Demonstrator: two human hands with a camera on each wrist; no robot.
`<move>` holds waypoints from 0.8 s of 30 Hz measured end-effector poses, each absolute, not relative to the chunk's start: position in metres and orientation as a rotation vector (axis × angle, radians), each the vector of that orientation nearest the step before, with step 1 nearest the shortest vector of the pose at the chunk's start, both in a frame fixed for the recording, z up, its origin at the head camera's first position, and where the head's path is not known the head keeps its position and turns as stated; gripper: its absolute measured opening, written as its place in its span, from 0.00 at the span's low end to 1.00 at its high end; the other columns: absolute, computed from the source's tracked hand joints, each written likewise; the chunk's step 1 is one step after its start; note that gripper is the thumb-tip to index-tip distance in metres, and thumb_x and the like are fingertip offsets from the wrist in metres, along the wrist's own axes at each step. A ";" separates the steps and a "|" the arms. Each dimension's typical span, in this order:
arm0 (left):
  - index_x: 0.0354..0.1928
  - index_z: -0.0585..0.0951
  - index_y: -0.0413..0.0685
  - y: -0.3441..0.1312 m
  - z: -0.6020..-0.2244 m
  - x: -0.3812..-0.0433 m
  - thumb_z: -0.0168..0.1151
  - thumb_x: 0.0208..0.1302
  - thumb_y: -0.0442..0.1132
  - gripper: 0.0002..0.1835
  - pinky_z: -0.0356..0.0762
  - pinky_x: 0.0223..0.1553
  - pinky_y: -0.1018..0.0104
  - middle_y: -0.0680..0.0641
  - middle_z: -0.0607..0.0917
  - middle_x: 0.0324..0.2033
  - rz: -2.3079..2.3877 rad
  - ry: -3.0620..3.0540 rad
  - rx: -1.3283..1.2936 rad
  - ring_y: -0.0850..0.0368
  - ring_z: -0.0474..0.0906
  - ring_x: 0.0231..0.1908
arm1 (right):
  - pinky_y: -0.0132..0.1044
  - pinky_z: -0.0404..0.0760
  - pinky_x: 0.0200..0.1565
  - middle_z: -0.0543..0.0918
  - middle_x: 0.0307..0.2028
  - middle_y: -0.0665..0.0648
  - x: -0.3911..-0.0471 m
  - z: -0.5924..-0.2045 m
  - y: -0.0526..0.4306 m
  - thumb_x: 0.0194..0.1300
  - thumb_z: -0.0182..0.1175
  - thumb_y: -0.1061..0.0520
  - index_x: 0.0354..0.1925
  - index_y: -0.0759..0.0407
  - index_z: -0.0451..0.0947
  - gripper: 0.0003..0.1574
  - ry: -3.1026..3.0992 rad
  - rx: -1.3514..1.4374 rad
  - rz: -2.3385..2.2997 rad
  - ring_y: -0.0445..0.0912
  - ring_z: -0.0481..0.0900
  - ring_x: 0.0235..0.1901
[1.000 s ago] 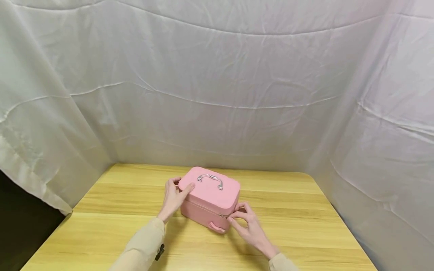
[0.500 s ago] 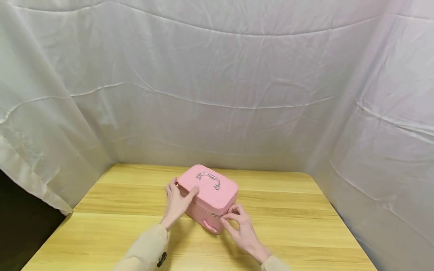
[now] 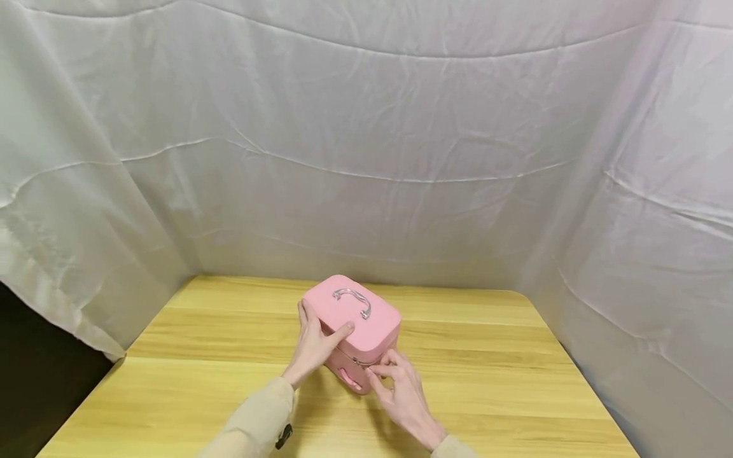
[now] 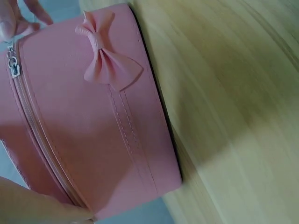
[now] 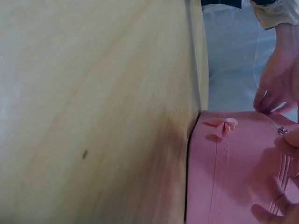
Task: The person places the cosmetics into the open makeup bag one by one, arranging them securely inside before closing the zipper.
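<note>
A pink zippered cosmetic case (image 3: 375,324) stands turned at an angle on the table, lid down, with a silver handle (image 3: 354,298) on top. My left hand (image 3: 315,346) grips its left part, thumb on the lid and fingers round the far side. At the near right corner my right hand (image 3: 401,391) pinches the zipper pull; its fingertips partly hide the pull. The left wrist view shows the metal zipper slider (image 4: 15,67) on the seam and a pink bow (image 4: 105,53) on the front. In the right wrist view, right-hand fingers (image 5: 289,140) lie by the slider.
The case rests on a wooden table (image 3: 504,375) towards its back edge. Pale grey curtains (image 3: 366,210) hang behind and on both sides. A dark gap (image 3: 40,375) shows below the left curtain.
The case has turned, its bow front swinging left. My right hand has moved left with the zipper pull, and my left hand has shifted right, its thumb further over the lid.
</note>
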State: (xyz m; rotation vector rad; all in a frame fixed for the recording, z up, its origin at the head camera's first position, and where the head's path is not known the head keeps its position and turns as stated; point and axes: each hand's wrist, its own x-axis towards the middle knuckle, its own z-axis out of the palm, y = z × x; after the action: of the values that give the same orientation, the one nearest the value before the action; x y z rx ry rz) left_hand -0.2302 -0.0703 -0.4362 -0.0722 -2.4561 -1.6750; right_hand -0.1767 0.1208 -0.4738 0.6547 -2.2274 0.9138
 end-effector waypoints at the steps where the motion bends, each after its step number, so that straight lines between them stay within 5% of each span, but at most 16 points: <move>1: 0.76 0.26 0.30 -0.071 -0.436 -0.231 0.70 0.60 0.55 0.69 0.40 0.78 0.39 0.28 0.25 0.76 -1.680 -2.469 -0.080 0.31 0.31 0.78 | 0.25 0.68 0.33 0.71 0.23 0.46 -0.177 -0.474 0.121 0.53 0.73 0.63 0.26 0.57 0.90 0.02 -2.219 0.669 0.903 0.32 0.66 0.31; 11: 0.76 0.26 0.32 -0.085 -0.435 -0.240 0.70 0.61 0.52 0.68 0.33 0.78 0.39 0.29 0.23 0.76 -1.758 -2.520 -0.191 0.33 0.26 0.78 | 0.23 0.70 0.33 0.70 0.22 0.46 -0.182 -0.474 0.128 0.51 0.69 0.69 0.23 0.59 0.88 0.07 -2.107 0.881 0.964 0.32 0.67 0.30; 24: 0.75 0.24 0.34 -0.092 -0.433 -0.244 0.68 0.63 0.53 0.67 0.28 0.78 0.40 0.31 0.20 0.75 -1.786 -2.605 -0.253 0.35 0.22 0.78 | 0.30 0.74 0.28 0.73 0.23 0.52 -0.192 -0.475 0.146 0.54 0.67 0.73 0.26 0.64 0.88 0.08 -2.042 1.086 1.124 0.45 0.72 0.25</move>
State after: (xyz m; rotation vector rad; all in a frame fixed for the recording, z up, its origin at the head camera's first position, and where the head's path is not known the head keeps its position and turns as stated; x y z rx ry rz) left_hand -0.2437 -0.0919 -0.4325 -0.2533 -2.6047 -1.7859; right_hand -0.1925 0.1463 -0.4746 1.0862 -2.0422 1.1237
